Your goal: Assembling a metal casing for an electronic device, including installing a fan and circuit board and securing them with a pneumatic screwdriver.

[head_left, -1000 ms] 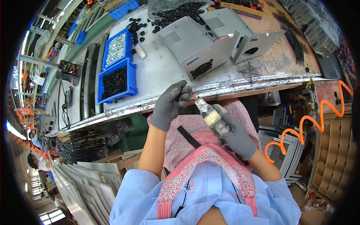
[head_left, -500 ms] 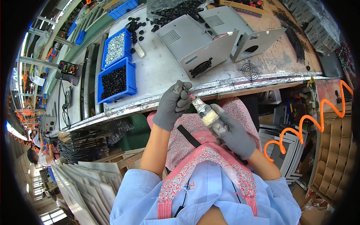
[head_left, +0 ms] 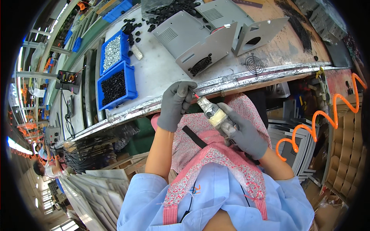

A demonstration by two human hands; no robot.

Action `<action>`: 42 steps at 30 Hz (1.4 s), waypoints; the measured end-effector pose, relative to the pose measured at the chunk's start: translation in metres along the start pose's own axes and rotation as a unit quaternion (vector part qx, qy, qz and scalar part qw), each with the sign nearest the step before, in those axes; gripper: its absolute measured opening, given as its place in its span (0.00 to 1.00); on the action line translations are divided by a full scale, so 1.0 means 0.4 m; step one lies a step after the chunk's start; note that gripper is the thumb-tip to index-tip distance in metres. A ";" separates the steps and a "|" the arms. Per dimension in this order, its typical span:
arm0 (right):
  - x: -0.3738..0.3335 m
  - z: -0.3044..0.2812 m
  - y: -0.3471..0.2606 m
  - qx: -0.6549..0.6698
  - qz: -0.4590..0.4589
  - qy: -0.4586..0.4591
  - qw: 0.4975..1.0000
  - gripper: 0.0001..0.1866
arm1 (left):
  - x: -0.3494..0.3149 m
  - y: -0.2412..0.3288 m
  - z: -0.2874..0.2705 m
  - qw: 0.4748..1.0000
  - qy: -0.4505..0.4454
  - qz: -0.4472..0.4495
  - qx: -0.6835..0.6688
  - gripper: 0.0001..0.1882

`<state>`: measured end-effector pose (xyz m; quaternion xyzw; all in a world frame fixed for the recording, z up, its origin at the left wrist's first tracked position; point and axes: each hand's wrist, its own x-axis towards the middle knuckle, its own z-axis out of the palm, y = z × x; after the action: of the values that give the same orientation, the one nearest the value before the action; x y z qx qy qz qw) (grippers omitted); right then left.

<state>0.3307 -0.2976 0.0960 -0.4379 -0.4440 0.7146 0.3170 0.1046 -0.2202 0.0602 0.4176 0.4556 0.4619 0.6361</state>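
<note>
Your right hand [head_left: 246,134], gloved in grey, is clamped around the body of a grey powered screwdriver [head_left: 215,114] held over your lap, just below the table [head_left: 162,77] edge. Your left hand [head_left: 175,104], also gloved, has its fingers pinched together at the red tip of the tool. On the table lie grey metal housings [head_left: 200,42] and two blue bins [head_left: 115,73] of fasteners.
</note>
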 end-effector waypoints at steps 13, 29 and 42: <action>0.069 -0.112 0.051 -0.055 -0.034 0.132 0.989 0.29 | 0.128 0.017 0.004 0.960 0.063 0.094 0.257 0.26; 0.099 -0.166 -0.030 0.148 0.074 0.030 0.986 0.34 | 0.182 0.031 -0.008 0.941 -0.031 0.144 0.306 0.18; 0.050 -0.133 -0.063 -0.019 0.012 0.101 0.995 0.28 | 0.173 0.023 -0.006 0.956 -0.013 0.114 0.269 0.19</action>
<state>0.3724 -0.2516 0.1005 -0.5188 -0.4180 0.6620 0.3434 0.1115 -0.1509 0.0551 0.6285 0.5043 0.3858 0.4494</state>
